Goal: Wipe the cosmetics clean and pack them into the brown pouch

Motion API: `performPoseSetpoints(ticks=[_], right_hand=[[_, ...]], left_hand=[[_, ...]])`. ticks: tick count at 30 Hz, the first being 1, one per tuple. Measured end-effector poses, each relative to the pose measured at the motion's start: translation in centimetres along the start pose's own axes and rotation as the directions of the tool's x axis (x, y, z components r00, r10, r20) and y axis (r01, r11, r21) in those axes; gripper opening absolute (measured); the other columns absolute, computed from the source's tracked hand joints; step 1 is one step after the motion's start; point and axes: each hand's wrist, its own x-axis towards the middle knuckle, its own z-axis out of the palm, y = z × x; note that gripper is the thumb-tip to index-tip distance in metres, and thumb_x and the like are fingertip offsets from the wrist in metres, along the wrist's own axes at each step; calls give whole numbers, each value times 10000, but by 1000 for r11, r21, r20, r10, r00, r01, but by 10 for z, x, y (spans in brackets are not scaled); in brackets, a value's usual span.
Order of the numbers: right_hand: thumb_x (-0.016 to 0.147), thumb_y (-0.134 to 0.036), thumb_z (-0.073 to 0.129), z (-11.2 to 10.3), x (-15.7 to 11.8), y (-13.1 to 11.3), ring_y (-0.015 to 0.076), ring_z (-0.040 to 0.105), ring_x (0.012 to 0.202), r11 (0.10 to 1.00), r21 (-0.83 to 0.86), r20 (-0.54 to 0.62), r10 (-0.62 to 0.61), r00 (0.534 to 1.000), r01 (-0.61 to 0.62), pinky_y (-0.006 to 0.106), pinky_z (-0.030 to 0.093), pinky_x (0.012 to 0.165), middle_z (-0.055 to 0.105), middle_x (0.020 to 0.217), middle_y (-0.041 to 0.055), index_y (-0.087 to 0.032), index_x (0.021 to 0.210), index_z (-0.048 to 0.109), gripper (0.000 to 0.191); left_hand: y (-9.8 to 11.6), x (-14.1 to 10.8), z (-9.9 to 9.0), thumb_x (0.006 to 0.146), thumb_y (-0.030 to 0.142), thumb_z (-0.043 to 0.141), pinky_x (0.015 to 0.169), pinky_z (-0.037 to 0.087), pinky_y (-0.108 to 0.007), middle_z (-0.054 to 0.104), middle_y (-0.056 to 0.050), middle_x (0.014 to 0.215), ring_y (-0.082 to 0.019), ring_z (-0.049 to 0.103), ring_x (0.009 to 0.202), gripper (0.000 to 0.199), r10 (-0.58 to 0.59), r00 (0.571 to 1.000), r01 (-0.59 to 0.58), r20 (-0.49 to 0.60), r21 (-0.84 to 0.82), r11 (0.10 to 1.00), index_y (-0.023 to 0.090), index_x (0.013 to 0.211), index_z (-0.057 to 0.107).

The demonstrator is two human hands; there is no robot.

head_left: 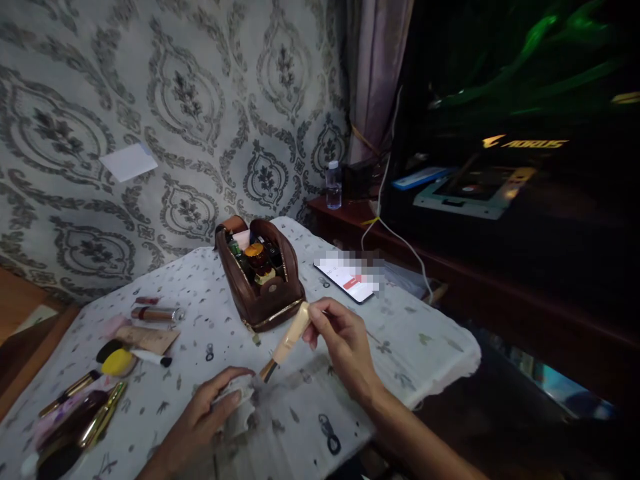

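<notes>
My right hand [343,343] pinches one end of a slim beige cosmetic tube [293,333] with a darker, gold-brown lower end. It tilts down to the left over the cloth-covered table. A crumpled white tissue [240,407] is gripped in my left hand [207,410], close to the tube's lower end. Just beyond both hands stands a brown leather makeup bag [243,303]. Its top is unzipped, showing jars and small bottles, among them an amber jar [255,253]. Part of the tissue is hidden by my left fingers.
At the left lie a lip gloss tube [157,313], a flat beige tube [150,338], a yellow round item [118,362], a white-handled brush [151,357] and gold sticks [103,417]. A lit phone [345,279] lies right of the bag. Beyond stand a clear bottle [333,187] and a dark screen [500,80].
</notes>
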Motion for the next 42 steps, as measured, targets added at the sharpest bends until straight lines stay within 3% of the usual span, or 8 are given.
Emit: performPoseSetpoints(ticks=[11,18,22,24,27,30,38,42], right_hand=[[959,-355,543,-7,-18,11,97,592,547,997,-71,115,11,993,-3,204,489,517,609,665,1,-185,784,626,258],[950,-271,567,-10,-8,-13,112,606,506,983,-131,-10,-128,992,125,217,514,481,639,614,-2,-204,834,662,164],[934,-276,609,-6,31,-59,121,627,556,885,-274,-159,-428,890,377,240,546,524,660,661,-1,-226,859,661,105],[923,-347,626,5,61,-76,119,643,591,848,-291,-118,-492,863,443,246,563,579,655,671,-13,-225,871,648,134],[922,-451,592,27,108,-77,120,665,630,845,-297,135,-424,896,445,240,558,616,657,700,-10,-196,833,622,271],[953,-356,544,50,143,-56,123,659,642,824,-376,317,-315,894,424,236,526,658,647,679,-12,-179,801,601,241],[929,-158,502,80,169,-27,132,606,703,528,-691,477,-181,860,494,225,406,705,662,704,11,-147,791,633,191],[917,-164,510,84,175,-23,157,598,743,416,-777,492,-68,868,473,243,385,685,696,806,54,-146,845,671,177]], left_hand=[[-20,22,-17,806,550,540,816,520,-315,714,-50,826,-257,656,826,388,34,902,26,-431,131,991,205,811,718],[-22,20,-16,794,557,563,822,506,-320,714,-57,858,-268,645,860,391,-35,896,62,-443,45,997,198,816,715],[-21,18,-17,803,573,566,770,508,-306,713,-56,855,-260,635,832,407,-43,920,55,-390,18,998,197,844,717],[-19,18,-17,818,581,551,723,504,-293,706,-51,825,-247,627,793,419,-48,923,45,-382,-17,999,195,859,706],[-17,18,-17,828,584,542,680,494,-279,688,-39,786,-224,608,727,422,-34,932,30,-361,-18,999,193,864,696],[-16,18,-19,811,589,553,662,497,-288,681,-38,787,-214,590,677,427,-16,933,22,-358,13,1000,193,855,707],[-31,19,-21,840,591,532,583,461,-265,662,-19,751,-173,529,579,437,-27,947,20,-319,-23,1000,198,908,711],[-29,19,-19,821,625,547,657,483,-278,671,-33,785,-213,585,696,461,-28,941,18,-337,-32,999,199,873,716]])
